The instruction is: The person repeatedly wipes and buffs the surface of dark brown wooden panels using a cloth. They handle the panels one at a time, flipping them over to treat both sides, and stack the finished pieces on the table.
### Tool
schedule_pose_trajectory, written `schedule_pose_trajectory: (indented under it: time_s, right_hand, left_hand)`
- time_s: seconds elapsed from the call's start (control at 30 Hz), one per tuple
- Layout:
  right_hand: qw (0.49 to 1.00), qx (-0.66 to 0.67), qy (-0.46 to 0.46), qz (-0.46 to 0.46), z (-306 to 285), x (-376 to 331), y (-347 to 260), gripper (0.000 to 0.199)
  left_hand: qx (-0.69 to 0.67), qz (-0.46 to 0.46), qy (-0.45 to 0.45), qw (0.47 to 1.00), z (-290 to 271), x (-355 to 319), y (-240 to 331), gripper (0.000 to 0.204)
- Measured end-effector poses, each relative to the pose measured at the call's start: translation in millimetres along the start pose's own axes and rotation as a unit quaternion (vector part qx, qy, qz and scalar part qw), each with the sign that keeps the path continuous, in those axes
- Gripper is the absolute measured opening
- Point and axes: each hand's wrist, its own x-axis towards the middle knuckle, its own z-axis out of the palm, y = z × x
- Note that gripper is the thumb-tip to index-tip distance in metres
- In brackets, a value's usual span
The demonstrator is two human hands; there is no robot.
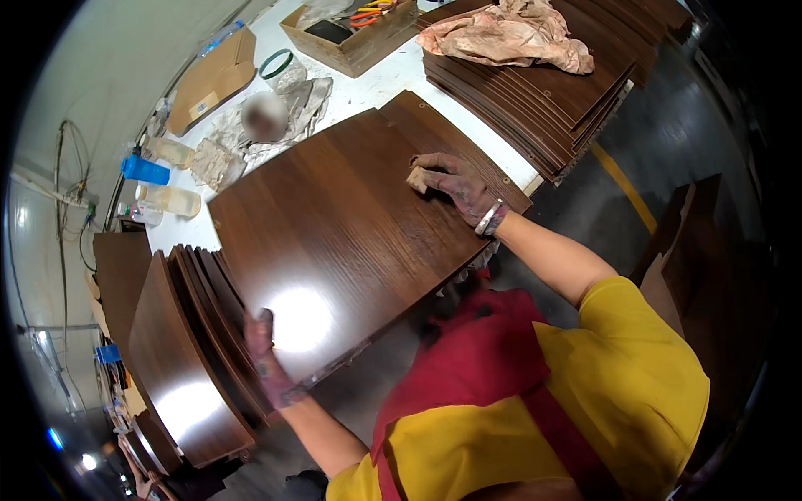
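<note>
A glossy dark-brown wood panel [334, 209] lies in front of me, with a bright light reflected near its left end. My left hand [271, 367], in a stained glove, grips the panel's left edge near the close corner. Its thumb points up along the edge, and the other fingers are partly hidden. On the panel's right part, my right hand [459, 188], also gloved, is closed round a small tan pad [417, 179] that touches the surface. Whether the pad is folded cloth or a sanding block I cannot tell. Another brown panel [426, 117] shows along the far right edge.
Brown panels [510, 100] are stacked at far right under a stained cloth [510, 37]. More panels [188, 359] stand at left. Behind are a cardboard box [351, 50] with orange-handled pliers, rags [313, 104], a blurred round container [265, 117], and bottles [171, 200].
</note>
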Motion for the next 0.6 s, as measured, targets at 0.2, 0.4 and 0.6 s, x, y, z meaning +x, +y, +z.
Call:
schedule_pose_trajectory:
  time_s: [0.2, 0.4, 0.6]
  right_hand:
    - [0.994, -0.071, -0.057, -0.054, 38.9, 39.5, -29.1, 0.03]
    - [0.97, -0.005, -0.128, -0.206, 111.5, 75.5, -161.9, 0.023]
    - [0.952, 0.028, -0.196, -0.232, 122.1, 84.2, -266.2, 0.018]
  left_hand:
    - [0.061, 0.239, 0.054, 0.968, 74.8, -51.6, 178.3, 0.046]
    - [0.246, 0.436, -0.049, 0.864, 167.9, -36.1, 240.4, 0.034]
    - [0.079, 0.721, -0.078, 0.684, 322.0, 17.0, 253.6, 0.026]
